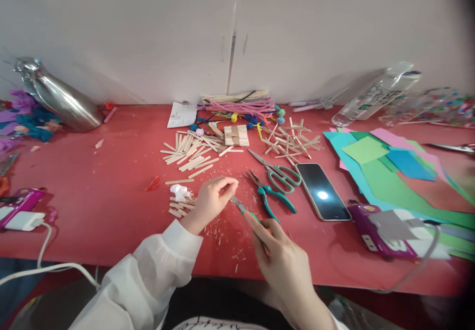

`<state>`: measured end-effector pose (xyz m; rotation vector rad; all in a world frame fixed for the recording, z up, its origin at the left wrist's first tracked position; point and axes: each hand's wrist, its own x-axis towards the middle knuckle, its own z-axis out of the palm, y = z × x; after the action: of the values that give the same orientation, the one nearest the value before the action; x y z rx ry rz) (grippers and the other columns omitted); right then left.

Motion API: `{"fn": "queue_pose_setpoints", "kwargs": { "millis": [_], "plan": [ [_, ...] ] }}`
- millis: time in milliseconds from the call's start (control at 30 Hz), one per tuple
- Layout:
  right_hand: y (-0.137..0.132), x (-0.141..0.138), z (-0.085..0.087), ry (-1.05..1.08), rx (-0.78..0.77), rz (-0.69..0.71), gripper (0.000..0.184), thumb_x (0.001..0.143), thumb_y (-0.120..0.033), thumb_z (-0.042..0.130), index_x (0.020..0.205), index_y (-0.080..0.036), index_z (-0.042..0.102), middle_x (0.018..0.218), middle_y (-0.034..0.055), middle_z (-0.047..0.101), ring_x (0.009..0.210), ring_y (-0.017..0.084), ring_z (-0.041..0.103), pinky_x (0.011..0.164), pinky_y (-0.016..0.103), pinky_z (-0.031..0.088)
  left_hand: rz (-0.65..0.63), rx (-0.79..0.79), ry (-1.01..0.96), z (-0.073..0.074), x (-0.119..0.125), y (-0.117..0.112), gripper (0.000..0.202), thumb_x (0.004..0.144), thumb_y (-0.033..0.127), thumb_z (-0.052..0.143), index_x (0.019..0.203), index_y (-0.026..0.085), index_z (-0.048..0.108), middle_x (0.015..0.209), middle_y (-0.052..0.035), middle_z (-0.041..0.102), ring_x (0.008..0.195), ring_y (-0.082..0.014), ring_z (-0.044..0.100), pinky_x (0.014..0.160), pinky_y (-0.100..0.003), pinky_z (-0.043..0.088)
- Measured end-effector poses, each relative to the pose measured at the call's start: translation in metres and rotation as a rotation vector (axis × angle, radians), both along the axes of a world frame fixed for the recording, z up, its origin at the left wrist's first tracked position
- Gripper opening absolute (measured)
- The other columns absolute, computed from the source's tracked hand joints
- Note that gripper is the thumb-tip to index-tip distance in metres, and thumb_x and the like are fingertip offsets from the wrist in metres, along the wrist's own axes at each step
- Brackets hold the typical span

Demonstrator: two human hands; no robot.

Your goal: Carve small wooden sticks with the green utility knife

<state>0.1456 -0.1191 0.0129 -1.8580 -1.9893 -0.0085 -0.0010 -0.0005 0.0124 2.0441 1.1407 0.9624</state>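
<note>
White panels (pixel 148 38) fill the far side, and up against them runs the red tabletop (pixel 122 171), busy from end to end! Over on the right, coloured paper sheets (pixel 401 186) fan out, their outer edge smearing into blur; far left leans the steel jug (pixel 69 97).

Now to the middle, and it's tight: my left hand (pixel 211 201) is arched over the table, thumb and fingertips brought together, though whether they pinch a sliver of wood I cannot tell. Facing it from the near right, my right hand (pixel 284 258) is wrapped firmly round a green-handled craft knife (pixel 242 208). Here's the relation that counts: that knife slants from near right to far left, its tip just to the near side of my left fingertips, the right hand owning the handle. Any contact at the tip is too fine to make out, and my right fingers cover much of the grip.

Teal-handled pliers (pixel 269 196) lie just beyond the blade. Craft sticks (pixel 191 152) spread far left of it, several more half hidden behind my left wrist, and pale shavings (pixel 218 233) litter the near side.
</note>
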Motion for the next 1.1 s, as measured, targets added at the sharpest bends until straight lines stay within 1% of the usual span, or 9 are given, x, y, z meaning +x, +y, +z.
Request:
{"fn": "queue_pose_setpoints", "kwargs": {
  "millis": [167, 333, 433, 500, 567, 767, 900, 1000, 1100],
  "plan": [
    [0.006, 0.011, -0.001, 0.440, -0.226, -0.057, 0.039, 0.085, -0.027, 0.041, 0.120, -0.026, 0.059, 0.089, 0.0025, 0.067, 0.050, 0.010, 0.059, 0.046, 0.019, 0.045, -0.111, -0.122, -0.026, -0.007, 0.000, 0.005, 0.023, 0.088, 0.028, 0.046, 0.087, 0.016, 0.066, 0.088, -0.0066, 0.068, 0.081, -0.0169, 0.063, 0.074, -0.026, 0.048],
    [0.009, 0.016, -0.010, 0.755, -0.299, -0.112, 0.041, 0.082, -0.036, 0.048, 0.119, -0.022, 0.061, 0.105, 0.0070, 0.067, 0.085, 0.020, 0.063, 0.071, 0.027, 0.050, -0.261, -0.183, 0.016, -0.013, 0.000, 0.008, 0.029, 0.083, 0.015, 0.050, 0.109, 0.019, 0.062, 0.107, -0.0071, 0.066, 0.096, -0.0181, 0.062, 0.084, -0.028, 0.047],
    [0.010, 0.015, -0.010, 0.927, -0.365, -0.153, 0.049, 0.079, -0.042, 0.051, 0.119, -0.016, 0.061, 0.082, 0.0071, 0.069, 0.068, 0.019, 0.060, 0.061, 0.029, 0.049, -0.279, -0.193, 0.016, -0.018, 0.000, 0.008, 0.035, 0.084, 0.013, 0.048, 0.116, 0.021, 0.058, 0.106, -0.0060, 0.067, 0.096, -0.0168, 0.062, 0.086, -0.029, 0.047],
    [0.010, 0.014, -0.008, 1.054, -0.431, -0.183, 0.056, 0.078, -0.046, 0.051, 0.124, -0.013, 0.057, 0.055, -0.0002, 0.058, 0.048, 0.013, 0.049, 0.047, 0.025, 0.043, -0.237, -0.234, -0.023, -0.022, 0.000, 0.008, 0.035, 0.085, 0.014, 0.047, 0.117, 0.020, 0.057, 0.102, -0.0061, 0.068, 0.092, -0.0164, 0.064, 0.084, -0.028, 0.048],
    [0.009, 0.013, -0.006, 1.165, -0.489, -0.201, 0.062, 0.078, -0.048, 0.052, 0.129, -0.012, 0.051, 0.044, -0.0067, 0.042, 0.039, 0.009, 0.037, 0.039, 0.021, 0.036, -0.204, -0.285, -0.063, -0.025, 0.000, 0.008, 0.032, 0.084, 0.017, 0.049, 0.115, 0.018, 0.058, 0.096, -0.0062, 0.070, 0.086, -0.0165, 0.066, 0.080, -0.028, 0.050],
    [0.007, 0.011, -0.008, 1.331, -0.532, -0.242, 0.068, 0.076, -0.051, 0.056, 0.135, -0.018, 0.043, 0.047, -0.0081, 0.041, 0.038, 0.007, 0.035, 0.034, 0.018, 0.030, -0.190, -0.402, -0.112, -0.022, -0.002, 0.007, 0.030, 0.087, 0.031, 0.049, 0.113, 0.018, 0.058, 0.081, -0.0044, 0.070, 0.073, -0.0167, 0.067, 0.065, -0.026, 0.053],
    [0.008, 0.011, -0.008, 1.360, -0.504, -0.263, 0.071, 0.075, -0.052, 0.058, 0.135, -0.018, 0.042, 0.050, -0.0067, 0.046, 0.036, 0.005, 0.034, 0.032, 0.017, 0.029, -0.191, -0.348, -0.108, -0.018, -0.001, 0.005, 0.023, 0.085, 0.024, 0.051, 0.106, 0.019, 0.059, 0.090, -0.0040, 0.070, 0.081, -0.0156, 0.066, 0.076, -0.026, 0.051],
    [0.008, 0.011, -0.006, 1.365, -0.488, -0.264, 0.071, 0.076, -0.052, 0.057, 0.136, -0.018, 0.042, 0.052, -0.0055, 0.049, 0.035, 0.005, 0.034, 0.031, 0.017, 0.030, -0.189, -0.356, -0.107, -0.019, 0.000, 0.004, 0.020, 0.085, 0.023, 0.051, 0.102, 0.018, 0.059, 0.092, -0.0052, 0.069, 0.082, -0.0159, 0.066, 0.077, -0.027, 0.051],
    [0.008, 0.010, -0.004, 1.366, -0.483, -0.264, 0.070, 0.076, -0.051, 0.058, 0.136, -0.019, 0.042, 0.054, -0.0047, 0.051, 0.036, 0.006, 0.035, 0.032, 0.017, 0.031, -0.165, -0.363, -0.119, -0.021, -0.001, 0.004, 0.024, 0.085, 0.026, 0.051, 0.107, 0.017, 0.057, 0.092, -0.0065, 0.069, 0.084, -0.0170, 0.066, 0.079, -0.029, 0.051]
  ]
}}
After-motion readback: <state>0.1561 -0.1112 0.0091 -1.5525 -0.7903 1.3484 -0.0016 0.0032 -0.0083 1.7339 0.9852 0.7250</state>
